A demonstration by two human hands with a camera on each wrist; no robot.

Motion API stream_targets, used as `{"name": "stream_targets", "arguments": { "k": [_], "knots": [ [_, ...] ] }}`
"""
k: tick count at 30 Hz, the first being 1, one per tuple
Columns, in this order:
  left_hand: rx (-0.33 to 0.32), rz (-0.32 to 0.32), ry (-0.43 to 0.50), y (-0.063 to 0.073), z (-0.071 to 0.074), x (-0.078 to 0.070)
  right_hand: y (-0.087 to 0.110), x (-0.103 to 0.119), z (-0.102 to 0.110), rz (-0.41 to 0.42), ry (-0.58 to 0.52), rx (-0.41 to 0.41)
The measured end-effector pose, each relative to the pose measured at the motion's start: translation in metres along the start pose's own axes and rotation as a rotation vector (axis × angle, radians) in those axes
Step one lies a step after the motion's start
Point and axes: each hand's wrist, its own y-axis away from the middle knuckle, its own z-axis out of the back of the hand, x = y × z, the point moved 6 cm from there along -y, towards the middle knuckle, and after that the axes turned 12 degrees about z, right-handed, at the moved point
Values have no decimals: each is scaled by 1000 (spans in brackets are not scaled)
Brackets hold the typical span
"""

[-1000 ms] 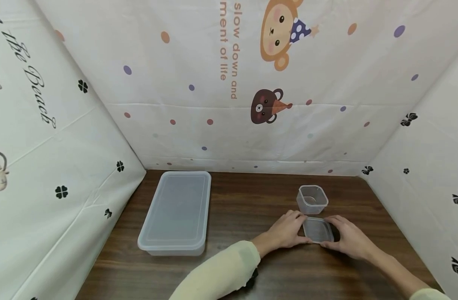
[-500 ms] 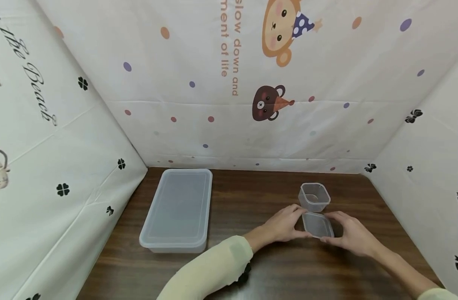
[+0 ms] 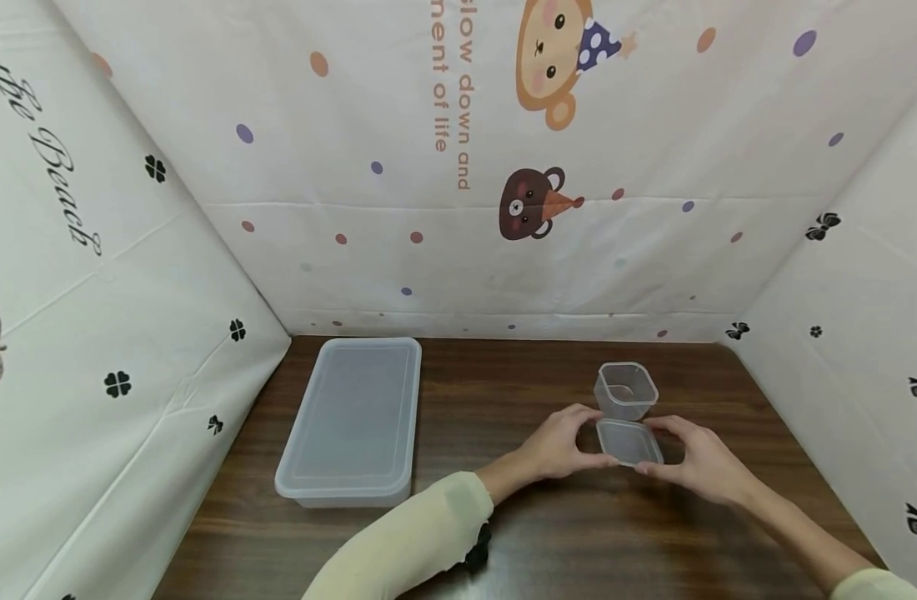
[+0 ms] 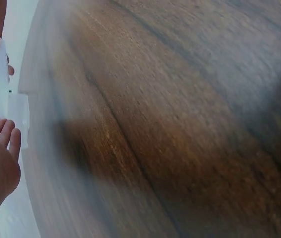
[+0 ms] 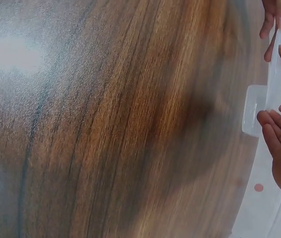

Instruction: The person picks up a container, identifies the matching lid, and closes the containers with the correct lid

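A small, clear, square plastic lid (image 3: 629,442) is pinched between both hands, just in front of a matching small tub. My left hand (image 3: 559,443) grips its left edge, thumb at the near corner and fingers at the far one. Mirroring that on the right edge is my right hand (image 3: 702,462). Both wrist views show the lid (image 4: 0,79) (image 5: 275,74) held above the table, seen nearly edge-on. The uncovered tub (image 3: 627,407) stands upright on the table, right behind the lid in the head view; no contents can be made out.
On the left of the dark wooden table (image 3: 496,400) lies a large, flat, translucent box (image 3: 353,417) with its lid on. White printed cloth (image 3: 398,267) walls off the back and both sides. A black strap (image 3: 478,546) shows under the left sleeve.
Both hands have lifted or shifted the lid slightly farther toward the tub. The head view has also moved a little. Both boxes stay where they were.
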Motion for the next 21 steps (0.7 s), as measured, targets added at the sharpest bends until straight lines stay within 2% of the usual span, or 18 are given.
{"name": "stream_targets", "arguments": {
  "k": [7, 14, 21],
  "knots": [
    [0, -15, 96, 2, 6, 2, -2, 0, 0, -5, -18, -27],
    [15, 0, 200, 5, 11, 5, -4, 2, 0, -27, -53, -25],
    [16, 0, 238, 6, 16, 8, -4, 7, 1, -25, -62, -47]
  ]
}}
